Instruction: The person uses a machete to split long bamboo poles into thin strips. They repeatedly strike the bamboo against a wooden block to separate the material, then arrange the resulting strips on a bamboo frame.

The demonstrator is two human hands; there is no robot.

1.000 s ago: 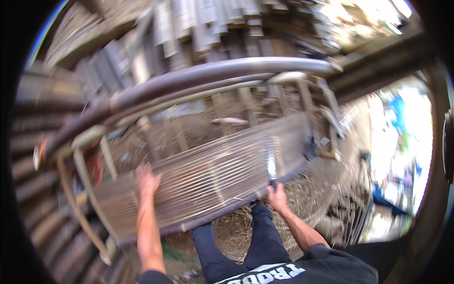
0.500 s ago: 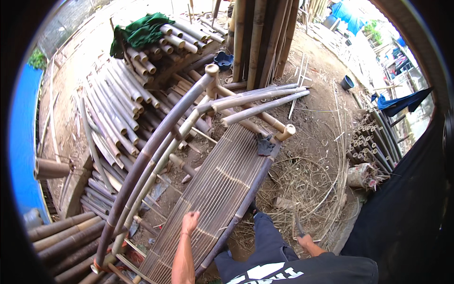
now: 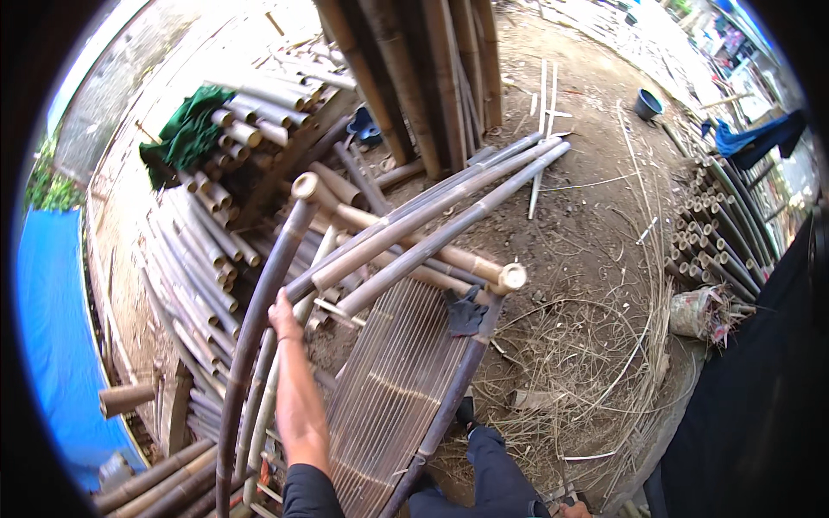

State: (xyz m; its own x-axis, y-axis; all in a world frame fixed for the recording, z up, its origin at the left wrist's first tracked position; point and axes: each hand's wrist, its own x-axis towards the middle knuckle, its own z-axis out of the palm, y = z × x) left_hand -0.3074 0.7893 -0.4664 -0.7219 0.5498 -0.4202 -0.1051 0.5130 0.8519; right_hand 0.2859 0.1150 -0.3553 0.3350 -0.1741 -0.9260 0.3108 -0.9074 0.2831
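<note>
My left hand (image 3: 285, 318) reaches up across a bamboo bench and closes round the lower end of a grey bamboo pole (image 3: 380, 233), close beside the bench's dark curved back rail (image 3: 252, 345). Two more cut bamboo poles (image 3: 458, 227) lie slantwise with it over the bench's far arm (image 3: 432, 245). Below them stretches the slatted seat (image 3: 393, 363), with a dark grey cloth (image 3: 466, 312) at its far right corner. My right hand (image 3: 574, 511), cut off by the lower edge, is closed on a knife whose narrow blade (image 3: 566, 479) points up.
Bamboo poles (image 3: 186, 250) are stacked on the left, some under a green cloth (image 3: 186, 129). Tall bamboo poles (image 3: 432, 69) stand beyond the bench. Shavings (image 3: 570, 371) cover the ground at right, near a bundle of poles (image 3: 712, 233) and a dark bucket (image 3: 648, 104).
My left hand has moved from above the slatted seat up to the grey pole's lower end. The view has shifted, and my right hand with the knife now sits lower, partly out of view.
</note>
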